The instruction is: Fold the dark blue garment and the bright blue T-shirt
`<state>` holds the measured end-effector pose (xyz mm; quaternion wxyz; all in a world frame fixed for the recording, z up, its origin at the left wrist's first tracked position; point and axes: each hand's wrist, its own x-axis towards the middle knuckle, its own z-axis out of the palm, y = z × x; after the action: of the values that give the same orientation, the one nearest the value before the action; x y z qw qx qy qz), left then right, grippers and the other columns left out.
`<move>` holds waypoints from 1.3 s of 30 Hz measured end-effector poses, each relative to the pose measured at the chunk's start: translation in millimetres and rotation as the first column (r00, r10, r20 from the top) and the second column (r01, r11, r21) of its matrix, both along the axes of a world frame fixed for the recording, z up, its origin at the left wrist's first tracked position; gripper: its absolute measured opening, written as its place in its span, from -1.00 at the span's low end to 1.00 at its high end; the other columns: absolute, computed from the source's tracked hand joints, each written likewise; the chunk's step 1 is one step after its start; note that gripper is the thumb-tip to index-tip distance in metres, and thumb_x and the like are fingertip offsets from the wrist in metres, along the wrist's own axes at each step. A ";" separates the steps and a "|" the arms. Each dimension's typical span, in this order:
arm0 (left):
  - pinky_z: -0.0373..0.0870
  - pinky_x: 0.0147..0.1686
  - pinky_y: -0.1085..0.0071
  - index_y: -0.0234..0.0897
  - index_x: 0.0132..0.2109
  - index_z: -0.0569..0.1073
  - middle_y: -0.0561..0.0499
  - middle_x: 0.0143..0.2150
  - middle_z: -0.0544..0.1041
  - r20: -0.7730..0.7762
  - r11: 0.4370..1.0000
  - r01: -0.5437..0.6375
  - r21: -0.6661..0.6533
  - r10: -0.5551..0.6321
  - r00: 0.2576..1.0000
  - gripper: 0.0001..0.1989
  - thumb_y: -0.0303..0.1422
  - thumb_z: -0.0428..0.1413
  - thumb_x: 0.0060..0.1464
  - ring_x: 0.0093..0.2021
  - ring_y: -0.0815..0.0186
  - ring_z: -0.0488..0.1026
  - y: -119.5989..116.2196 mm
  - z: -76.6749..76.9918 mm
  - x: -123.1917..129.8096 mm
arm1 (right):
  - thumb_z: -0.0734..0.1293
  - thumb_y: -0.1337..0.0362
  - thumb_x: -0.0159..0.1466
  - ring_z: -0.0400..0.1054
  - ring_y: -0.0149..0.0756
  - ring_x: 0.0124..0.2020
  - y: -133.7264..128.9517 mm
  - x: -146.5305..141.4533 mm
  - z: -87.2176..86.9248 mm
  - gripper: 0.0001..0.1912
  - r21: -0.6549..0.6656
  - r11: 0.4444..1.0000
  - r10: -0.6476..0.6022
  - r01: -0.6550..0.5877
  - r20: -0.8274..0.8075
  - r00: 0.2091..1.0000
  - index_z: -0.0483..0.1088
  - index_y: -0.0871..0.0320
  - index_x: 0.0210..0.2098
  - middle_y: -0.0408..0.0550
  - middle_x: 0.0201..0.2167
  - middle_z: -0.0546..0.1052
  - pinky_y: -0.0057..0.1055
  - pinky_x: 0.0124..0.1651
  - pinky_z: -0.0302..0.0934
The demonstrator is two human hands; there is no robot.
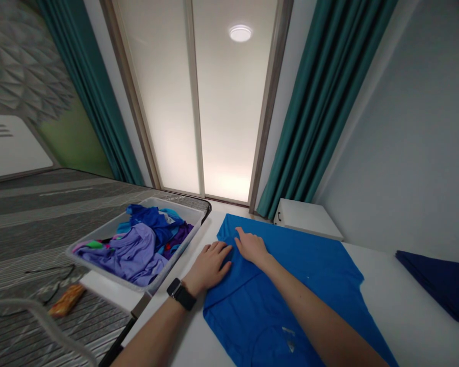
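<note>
A blue T-shirt [309, 255] lies spread on the white table, with a small pale print near its collar at the bottom of the view. My left hand [210, 264], a black watch on its wrist, rests at the shirt's left edge, fingers stretched out and partly on the cloth. Close beside it, my right hand [251, 247] lies on the shirt near its upper left corner. Its thumb and index finger are apart, while its other fingers are partly hidden. Neither hand visibly grips the fabric.
Left of the table, a clear plastic bin [155, 288] holds crumpled purple and blue clothes. A folded navy cloth [436, 285] lies on the white table [382, 275] at right. Behind stands a white cabinet [309, 216]. An orange packet [67, 300] and a pale curved tube [48, 323] are lower left.
</note>
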<state>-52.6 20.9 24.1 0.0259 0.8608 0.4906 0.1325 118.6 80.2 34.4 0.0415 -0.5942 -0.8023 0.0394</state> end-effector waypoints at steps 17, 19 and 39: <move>0.33 -0.10 0.34 -0.25 -0.06 0.50 -0.07 -0.17 0.52 0.274 0.992 -0.123 -0.008 0.120 0.954 -0.77 -0.47 0.02 0.17 -0.14 0.22 0.45 75.8 -24.1 -12.4 | 0.10 0.29 0.41 0.45 -0.08 -0.14 -46.1 38.8 -5.6 -0.56 0.072 0.996 0.045 -0.052 0.093 0.995 0.17 0.12 0.25 0.13 -0.18 0.56 -0.27 -0.11 0.17; 0.33 -0.11 0.33 -0.26 -0.08 0.51 -0.07 -0.19 0.51 0.278 0.993 -0.121 0.002 0.115 0.954 -0.78 -0.49 0.02 0.17 -0.14 0.22 0.45 77.3 -25.8 -13.2 | 0.08 0.30 0.42 0.45 -0.10 -0.15 -46.4 42.0 -9.0 -0.58 0.084 0.995 0.049 -0.056 0.085 0.995 0.18 0.12 0.25 0.10 -0.20 0.57 -0.29 -0.12 0.16; 0.23 -0.04 0.21 -0.14 0.05 0.44 -0.08 -0.05 0.46 0.010 0.991 -0.090 0.099 0.090 0.996 -0.73 -0.38 -0.07 0.30 0.00 0.13 0.33 81.2 -1.6 6.5 | 0.17 0.27 0.37 0.43 -0.15 -0.05 -37.6 70.6 8.0 -0.72 -0.163 0.984 0.054 -0.065 -0.066 0.996 0.30 0.05 0.06 0.01 -0.01 0.52 -0.36 -0.17 0.16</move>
<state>-46.1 102.1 22.5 -0.0216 0.8377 0.5216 0.1604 189.2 42.6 42.4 0.0157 -0.5698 -0.8120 0.1253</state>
